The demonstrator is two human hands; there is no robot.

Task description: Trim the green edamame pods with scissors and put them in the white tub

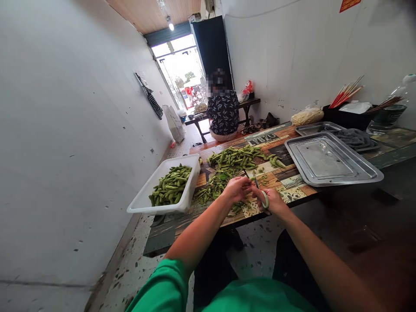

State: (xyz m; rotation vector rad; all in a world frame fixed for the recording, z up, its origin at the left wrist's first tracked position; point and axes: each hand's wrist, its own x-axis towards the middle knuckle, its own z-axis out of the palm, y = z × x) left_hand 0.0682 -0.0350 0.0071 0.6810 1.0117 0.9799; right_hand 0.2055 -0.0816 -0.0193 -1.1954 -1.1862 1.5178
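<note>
My right hand (272, 202) is closed round a pair of scissors (265, 199) with pale handles; the blades point away from me. Beside it, my left hand (238, 188) is pinched round a green soybean pod (252, 178), its tip showing at the scissor blades. Both hands are above the near edge of the table. Just beyond them lies a heap of pods (235, 158), with loose trimmings and smaller bits (211, 188) nearer to my left hand. To the left, a white plastic tub (190, 197) holds many pods (172, 185).
Metal trays (331, 160) lie on the right of the patterned table (294, 182), with a dark cloth (354, 138) behind. Farther back are a black box with skewers (338, 116) and a plastic bottle (386, 121). Another person (223, 112) sits beyond the table, facing the doorway.
</note>
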